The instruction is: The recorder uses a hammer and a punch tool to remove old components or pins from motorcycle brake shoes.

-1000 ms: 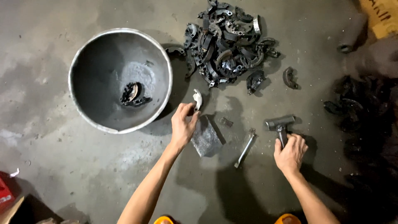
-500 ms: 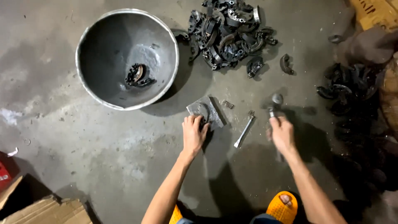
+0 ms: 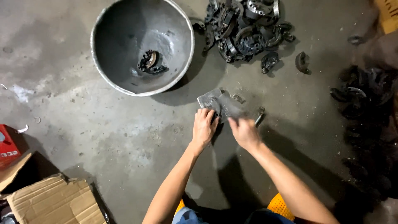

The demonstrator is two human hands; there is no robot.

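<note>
Both hands have closed in since a moment ago: left hand (image 3: pixel 204 126) presses the flat metal plate (image 3: pixel 219 104) steady on the floor (image 3: pixel 103 124), while right hand (image 3: pixel 244 132), grip unclear, rests curled at its edge.

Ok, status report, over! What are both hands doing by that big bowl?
Left hand pressing flat grey metal plate on the floor. Right hand blurred beside it, grip unclear. Nothing between the hands; round grey metal bowl sits apart.

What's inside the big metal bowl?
Inside the big metal bowl sit a couple of dark curved metal parts, huddled together near the bottom. The rest of the inside shows bare grey metal. Whatever lies beneath those parts is covered.
</note>
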